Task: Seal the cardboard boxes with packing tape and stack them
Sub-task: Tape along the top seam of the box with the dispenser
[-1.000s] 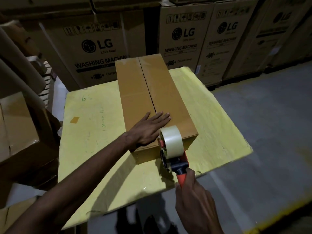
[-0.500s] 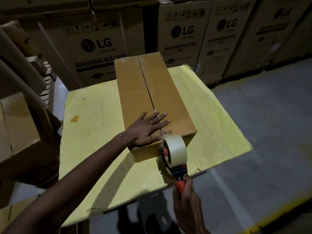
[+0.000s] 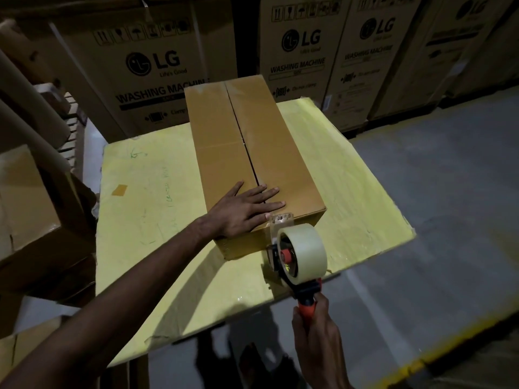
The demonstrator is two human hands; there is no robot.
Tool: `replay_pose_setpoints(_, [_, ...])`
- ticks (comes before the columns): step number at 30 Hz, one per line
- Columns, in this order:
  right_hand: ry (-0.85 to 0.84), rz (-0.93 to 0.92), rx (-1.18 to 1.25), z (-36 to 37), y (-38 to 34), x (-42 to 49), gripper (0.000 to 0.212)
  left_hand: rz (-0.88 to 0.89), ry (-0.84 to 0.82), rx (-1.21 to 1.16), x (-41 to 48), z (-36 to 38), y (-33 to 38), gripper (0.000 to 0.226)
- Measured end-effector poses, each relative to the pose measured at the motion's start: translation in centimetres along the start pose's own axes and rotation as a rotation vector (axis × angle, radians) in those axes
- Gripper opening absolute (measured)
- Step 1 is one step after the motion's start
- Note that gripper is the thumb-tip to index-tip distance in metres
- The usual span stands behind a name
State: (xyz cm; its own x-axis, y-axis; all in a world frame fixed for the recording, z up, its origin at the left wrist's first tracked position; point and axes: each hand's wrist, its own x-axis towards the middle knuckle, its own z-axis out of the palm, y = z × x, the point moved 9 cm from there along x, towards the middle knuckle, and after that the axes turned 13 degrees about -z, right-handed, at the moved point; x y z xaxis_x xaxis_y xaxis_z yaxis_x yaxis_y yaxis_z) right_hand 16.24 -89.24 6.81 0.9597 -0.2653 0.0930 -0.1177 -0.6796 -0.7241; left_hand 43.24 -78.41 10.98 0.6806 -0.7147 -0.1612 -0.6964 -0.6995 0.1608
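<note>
A: Box [image 3: 275, 153] mid-desk [image 3: 157, 220], seam [image 3: 243, 141] gaping. L hand [image 3: 241, 211] flat on box's near end; R hand [image 3: 317, 329] grips tape gun [image 3: 300, 256] by that edge.
B: Risk: tape may start off-seam or catch L fingers [image 3: 271, 204].

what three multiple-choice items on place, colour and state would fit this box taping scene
1. The left hand is: A flat on the box top B raised in the air C out of view
2. The table cover is: A blue B yellow C white
3. The right hand is: A open and idle B gripping the tape dispenser handle C pressing the box
Answers: 1 A, fingers spread over the seam; 2 B, pale yellow surface; 3 B, fingers curl round the orange handle.
</note>
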Motion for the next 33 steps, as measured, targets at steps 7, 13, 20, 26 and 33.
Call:
replay_pose_setpoints(7, [0.027, -0.038, -0.013, -0.2, 0.2, -1.3, 0.055, -0.033, -0.006, 0.020, -0.1, 0.2, -0.1, 0.052])
replay_pose_setpoints(13, [-0.001, -0.023, -0.081, -0.3, 1.1, -4.2, 0.064, -0.029, -0.009, 0.004, -0.7, 0.5, -0.1, 0.051])
replay_pose_setpoints(20, [-0.041, 0.107, -0.055, 0.3, 2.7, -4.5, 0.058, -0.036, -0.008, 0.011, -1.1, 0.6, 0.7, 0.051])
replay_pose_setpoints(26, [-0.141, 0.088, -0.019, 1.7, 2.4, -2.0, 0.051, -0.035, 0.005, 0.005, -0.6, 0.4, 0.2, 0.052])
replay_pose_setpoints(33, [-0.138, 0.091, -0.018, 3.5, 3.2, -0.9, 0.050, -0.015, 0.046, -0.035, -1.0, -0.2, 0.4, 0.053])
